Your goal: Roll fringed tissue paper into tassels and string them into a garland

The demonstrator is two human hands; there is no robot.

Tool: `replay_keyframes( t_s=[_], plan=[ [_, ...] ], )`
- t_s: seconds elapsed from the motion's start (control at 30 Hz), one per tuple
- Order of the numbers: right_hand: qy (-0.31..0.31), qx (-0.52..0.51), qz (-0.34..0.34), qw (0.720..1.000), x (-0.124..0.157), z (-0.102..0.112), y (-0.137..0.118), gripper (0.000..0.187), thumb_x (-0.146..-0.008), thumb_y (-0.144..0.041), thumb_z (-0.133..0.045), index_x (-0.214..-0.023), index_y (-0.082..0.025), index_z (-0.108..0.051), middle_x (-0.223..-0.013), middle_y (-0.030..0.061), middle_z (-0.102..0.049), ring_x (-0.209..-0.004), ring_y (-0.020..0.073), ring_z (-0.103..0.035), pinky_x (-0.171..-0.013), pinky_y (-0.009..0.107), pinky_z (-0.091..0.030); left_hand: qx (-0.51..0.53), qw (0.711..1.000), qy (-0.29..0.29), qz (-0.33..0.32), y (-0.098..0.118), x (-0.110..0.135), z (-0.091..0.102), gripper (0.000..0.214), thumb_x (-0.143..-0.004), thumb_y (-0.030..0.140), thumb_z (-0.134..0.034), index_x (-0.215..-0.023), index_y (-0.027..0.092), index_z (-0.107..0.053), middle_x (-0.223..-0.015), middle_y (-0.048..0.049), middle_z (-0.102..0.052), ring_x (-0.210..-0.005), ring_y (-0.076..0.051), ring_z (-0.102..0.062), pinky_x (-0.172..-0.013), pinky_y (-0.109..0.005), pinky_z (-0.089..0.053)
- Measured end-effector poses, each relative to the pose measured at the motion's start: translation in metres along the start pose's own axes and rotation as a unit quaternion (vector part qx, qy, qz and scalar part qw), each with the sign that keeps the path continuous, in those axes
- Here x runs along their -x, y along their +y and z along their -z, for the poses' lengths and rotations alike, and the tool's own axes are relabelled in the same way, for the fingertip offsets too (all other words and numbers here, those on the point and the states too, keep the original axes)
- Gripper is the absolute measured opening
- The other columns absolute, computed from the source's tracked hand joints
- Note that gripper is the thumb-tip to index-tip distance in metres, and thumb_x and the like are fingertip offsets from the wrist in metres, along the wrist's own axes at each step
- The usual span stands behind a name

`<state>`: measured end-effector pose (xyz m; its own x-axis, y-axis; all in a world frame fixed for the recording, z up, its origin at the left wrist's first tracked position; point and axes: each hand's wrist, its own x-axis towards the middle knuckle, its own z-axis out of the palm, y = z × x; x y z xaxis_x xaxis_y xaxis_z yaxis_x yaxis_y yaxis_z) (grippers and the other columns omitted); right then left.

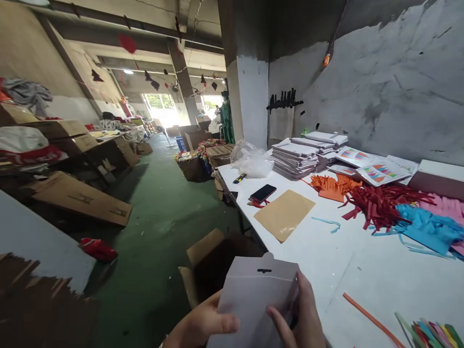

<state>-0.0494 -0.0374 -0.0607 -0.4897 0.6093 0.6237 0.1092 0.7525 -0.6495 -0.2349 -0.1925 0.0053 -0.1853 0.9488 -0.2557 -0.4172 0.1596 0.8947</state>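
Observation:
A white paperboard box point(259, 285) with a hang-hole tab at its top is held low in front of me, close to the table's near-left edge. My left hand point(205, 321) grips its left side, the thumb lying across the front face. On the other side, my right hand point(302, 314) wraps the right edge with its thumb on the front. The lower end of the box runs out of view. Just beyond it on the white table point(319, 261) lies a flat tan sheet point(284, 215).
Near the tan sheet lie a phone point(263, 193) and a yellow-black cutter point(239, 178). Stacked white packages point(293, 157) stand by the wall. Orange, dark red point(384, 205) and blue fringed paper point(431, 224) lies at the right. An open carton point(206, 246) sits on the floor below.

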Motion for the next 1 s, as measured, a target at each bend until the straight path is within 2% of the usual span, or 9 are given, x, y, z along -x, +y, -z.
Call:
replay_keyframes(
  t_s=[0.1, 0.17, 0.2, 0.33, 0.53, 0.67, 0.83, 0.93, 1.0],
  plan=[
    [-0.012, -0.003, -0.031, 0.999, 0.006, -0.017, -0.013, 0.084, -0.094, -0.036, -0.062, -0.161, -0.019, -0.015, -0.153, 0.021, -0.04, -0.136, 0.039, -0.048, -0.1, 0.054, -0.053, 0.032, 0.997, 0.059, 0.025, 0.01, 0.008, 0.006, 0.048, -0.065, 0.045, -0.088, -0.097, 0.011, -0.079, -0.079, -0.0111, -0.076, -0.07, -0.023, -0.068, -0.065, -0.029, -0.049],
    [0.023, 0.044, 0.002, 0.999, 0.007, -0.019, -0.019, 0.083, -0.094, -0.033, -0.062, -0.162, -0.022, -0.015, -0.158, 0.0213, -0.032, -0.139, 0.0426, -0.043, -0.099, 0.06, -0.052, 0.016, 0.994, 0.096, 0.044, 0.015, 0.01, 0.009, 0.037, -0.068, 0.039, -0.086, -0.09, 0.011, -0.08, -0.078, -0.0101, -0.076, -0.065, -0.02, -0.065, -0.06, -0.026, -0.046],
    [0.039, 0.068, 0.029, 0.997, 0.006, -0.017, -0.021, 0.078, -0.095, -0.029, -0.062, -0.161, -0.027, -0.021, -0.156, 0.0197, -0.035, -0.137, 0.0426, -0.044, -0.097, 0.06, -0.052, 0.009, 0.993, 0.103, 0.05, 0.016, 0.011, 0.011, 0.033, -0.068, 0.037, -0.086, -0.087, 0.011, -0.08, -0.078, -0.0095, -0.076, -0.064, -0.019, -0.065, -0.06, -0.026, -0.045],
    [0.009, 0.053, 0.112, 0.992, -0.008, -0.011, -0.029, 0.054, -0.095, -0.011, -0.057, -0.141, -0.038, -0.056, -0.12, 0.0107, -0.065, -0.112, 0.0314, -0.062, -0.088, 0.05, -0.056, 0.025, 0.993, 0.09, 0.072, 0.009, 0.013, 0.017, 0.029, -0.063, 0.028, -0.083, -0.086, 0.011, -0.081, -0.078, -0.0085, -0.076, -0.063, -0.019, -0.064, -0.059, -0.026, -0.045],
    [-0.055, -0.09, 0.103, 0.989, -0.025, -0.024, -0.031, 0.034, -0.095, -0.012, -0.059, -0.122, -0.031, -0.068, -0.101, 0.006, -0.065, -0.088, 0.0192, -0.066, -0.07, 0.031, -0.059, 0.076, 0.989, 0.085, 0.091, -0.014, 0.019, 0.038, 0.032, -0.06, 0.025, -0.083, -0.088, 0.008, -0.08, -0.077, -0.0105, -0.076, -0.061, -0.019, -0.066, -0.056, -0.025, -0.047],
    [-0.063, -0.119, 0.108, 0.985, -0.025, -0.038, -0.03, 0.031, -0.094, -0.01, -0.061, -0.114, -0.032, -0.07, -0.091, 0.0024, -0.067, -0.083, 0.0172, -0.064, -0.07, 0.03, -0.056, 0.096, 0.987, 0.096, 0.09, -0.028, 0.018, 0.054, 0.035, -0.059, 0.028, -0.087, -0.085, 0.006, -0.079, -0.069, -0.0107, -0.074, -0.054, -0.017, -0.064, -0.051, -0.024, -0.046],
    [-0.034, -0.139, 0.038, 0.989, -0.01, -0.054, -0.025, 0.019, -0.095, -0.017, -0.059, -0.098, -0.029, -0.073, -0.097, 0.0049, -0.069, -0.091, 0.0216, -0.065, -0.081, 0.037, -0.054, 0.11, 0.981, 0.143, 0.074, -0.031, 0.016, 0.07, 0.038, -0.064, 0.029, -0.085, -0.092, 0.004, -0.077, -0.08, -0.0163, -0.077, -0.069, -0.025, -0.072, -0.064, -0.031, -0.054],
    [-0.043, -0.159, -0.062, 0.984, 0.002, -0.061, -0.013, 0.013, -0.097, -0.026, -0.058, -0.095, -0.024, -0.07, -0.09, 0.0053, -0.068, -0.075, 0.0183, -0.066, -0.064, 0.028, -0.055, 0.106, 0.975, 0.188, 0.058, -0.018, 0.023, 0.088, 0.039, -0.069, 0.028, -0.084, -0.101, 0.008, -0.075, -0.094, -0.0162, -0.079, -0.082, -0.029, -0.074, -0.079, -0.038, -0.056],
    [-0.077, -0.178, -0.131, 0.972, 0.009, -0.07, -0.001, 0.018, -0.098, -0.034, -0.058, -0.093, -0.023, -0.071, -0.078, 0.0032, -0.068, -0.059, 0.0156, -0.064, -0.052, 0.025, -0.052, 0.059, 0.969, 0.235, 0.039, -0.007, 0.03, 0.101, 0.041, -0.071, 0.03, -0.082, -0.106, 0.01, -0.074, -0.097, -0.0154, -0.079, -0.089, -0.032, -0.074, -0.084, -0.042, -0.056]
  ],
)
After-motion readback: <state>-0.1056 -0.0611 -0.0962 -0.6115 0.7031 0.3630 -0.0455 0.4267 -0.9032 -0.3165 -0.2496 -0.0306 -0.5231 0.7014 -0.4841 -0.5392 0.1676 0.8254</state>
